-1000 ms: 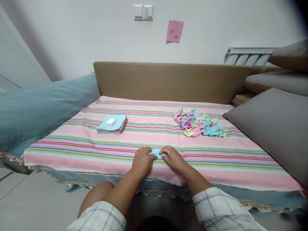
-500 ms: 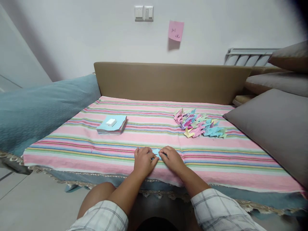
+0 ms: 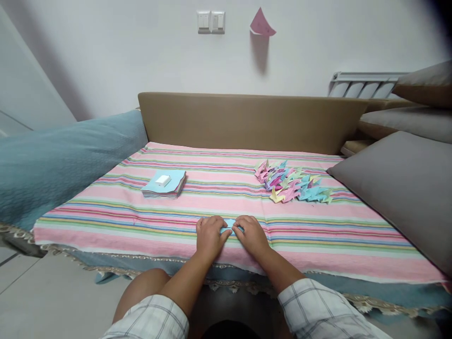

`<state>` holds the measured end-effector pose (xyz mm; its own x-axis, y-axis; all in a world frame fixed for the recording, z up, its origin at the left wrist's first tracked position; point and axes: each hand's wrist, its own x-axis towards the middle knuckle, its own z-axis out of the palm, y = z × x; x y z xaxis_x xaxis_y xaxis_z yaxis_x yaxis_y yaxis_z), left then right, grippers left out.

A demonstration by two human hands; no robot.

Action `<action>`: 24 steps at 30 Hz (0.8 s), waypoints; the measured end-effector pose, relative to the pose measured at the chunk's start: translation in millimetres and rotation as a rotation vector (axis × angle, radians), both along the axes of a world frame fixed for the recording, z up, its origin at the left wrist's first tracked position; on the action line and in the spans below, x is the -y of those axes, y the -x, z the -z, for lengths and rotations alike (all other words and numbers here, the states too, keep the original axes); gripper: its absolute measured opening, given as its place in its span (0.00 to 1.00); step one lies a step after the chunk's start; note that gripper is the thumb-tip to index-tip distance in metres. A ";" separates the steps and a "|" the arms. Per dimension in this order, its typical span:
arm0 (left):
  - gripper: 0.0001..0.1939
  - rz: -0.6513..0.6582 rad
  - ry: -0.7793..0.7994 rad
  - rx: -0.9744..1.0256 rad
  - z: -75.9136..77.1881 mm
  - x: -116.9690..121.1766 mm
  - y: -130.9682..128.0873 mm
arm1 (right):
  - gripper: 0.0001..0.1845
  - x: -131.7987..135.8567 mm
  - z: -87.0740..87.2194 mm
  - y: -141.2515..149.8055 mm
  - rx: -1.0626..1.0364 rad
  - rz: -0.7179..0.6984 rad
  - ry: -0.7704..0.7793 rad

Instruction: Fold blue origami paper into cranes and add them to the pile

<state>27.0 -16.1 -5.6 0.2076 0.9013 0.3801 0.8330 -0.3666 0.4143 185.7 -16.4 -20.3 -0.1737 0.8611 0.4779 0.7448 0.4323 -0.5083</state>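
A small piece of light blue folded paper (image 3: 230, 222) lies on the striped cloth at the near middle, mostly covered by my fingers. My left hand (image 3: 212, 235) grips its left side, thumb and fingers close together. On its right side, my right hand (image 3: 251, 235) pinches the paper between thumb and fingertips. The fold's exact shape is hidden under both hands. Farther right lies a pile of folded paper cranes (image 3: 291, 182) in pink, blue, yellow, green and purple. To the left sits a stack of square paper (image 3: 173, 186), blue on top, with a small white block (image 3: 163, 181) on it.
The striped cloth (image 3: 212, 162) covers a sofa seat with a brown backrest (image 3: 247, 122) behind. Grey cushions (image 3: 399, 174) lean at the right, and a blue covered armrest (image 3: 70, 155) stands left. A pink note (image 3: 262, 23) hangs on the wall beside switches (image 3: 211, 21).
My fingers have shifted slightly on the blue paper, and my right thumb now sits closer to the left one. The pink note's lower edge has flapped upward on the wall.
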 end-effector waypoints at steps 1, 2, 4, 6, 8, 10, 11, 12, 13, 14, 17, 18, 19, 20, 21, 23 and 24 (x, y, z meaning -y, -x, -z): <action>0.05 0.006 -0.005 0.006 0.1 0.4 -0.2 | 0.04 0.1 0.4 0.3 -0.010 0.009 0.004; 0.04 0.008 -0.012 0.013 0.1 0.8 -0.6 | 0.05 0.2 0.8 0.6 -0.022 0.019 0.010; 0.05 0.004 -0.024 0.030 -0.5 2.2 -1.7 | 0.09 0.6 1.3 1.0 -0.042 0.037 0.021; 0.07 -0.012 -0.033 0.050 -1.6 3.6 -3.2 | 0.13 1.1 1.4 1.7 -0.053 0.060 0.030; 0.10 -0.035 -0.035 0.071 -2.3 4.4 -4.4 | 0.14 1.6 1.0 2.2 -0.050 0.078 0.040; 0.11 -0.042 -0.029 0.080 -2.3 4.4 -4.7 | 0.12 2.2 0.2 2.3 -0.035 0.076 0.047; 0.10 -0.036 -0.024 0.076 -2.1 4.0 -4.4 | 0.09 2.6 -0.4 2.1 -0.026 0.065 0.050; 0.08 -0.026 -0.016 0.070 -1.8 3.5 -4.0 | 0.07 3.0 -1.2 1.6 -0.019 0.049 0.052; 0.06 -0.017 -0.006 0.061 -1.6 2.9 -3.4 | 0.06 3.6 -2.0 1.0 -0.014 0.029 0.054; 0.04 -0.009 0.004 0.054 -1.4 2.2 -2.8 | 0.05 4.2 -2.9 0.3 -0.013 0.009 0.056; 0.03 0.000 0.028 0.042 -1.3 0.6 -1.7 | 0.06 6.1 -5.2 -2.1 -0.011 -0.054 0.062; 0.03 0.003 0.031 0.040 -1.5 0.3 -1.6 | 0.06 6.6 -5.6 -2.8 -0.009 -0.072 0.062; 0.03 0.006 0.031 0.038 -1.8 0.1 -1.7 | 0.06 6.9 -5.7 -3.5 -0.006 -0.087 0.061; 0.02 0.010 0.032 0.034 -2.2 0.1 -1.7 | 0.06 7.1 -5.6 -4.3 -0.002 -0.098 0.057; 0.02 0.012 0.033 0.029 -2.7 0.1 -1.7 | 0.06 7.2 -5.2 -5.1 0.003 -0.107 0.052; 0.01 0.023 0.039 0.011 -4.1 0.5 -0.6 | 0.07 7.0 -4.0 -7.0 0.019 -0.126 0.039; 0.02 0.036 0.045 -0.002 -4.9 0.6 0.6 | 0.07 6.8 -3.4 -8.2 0.031 -0.138 0.032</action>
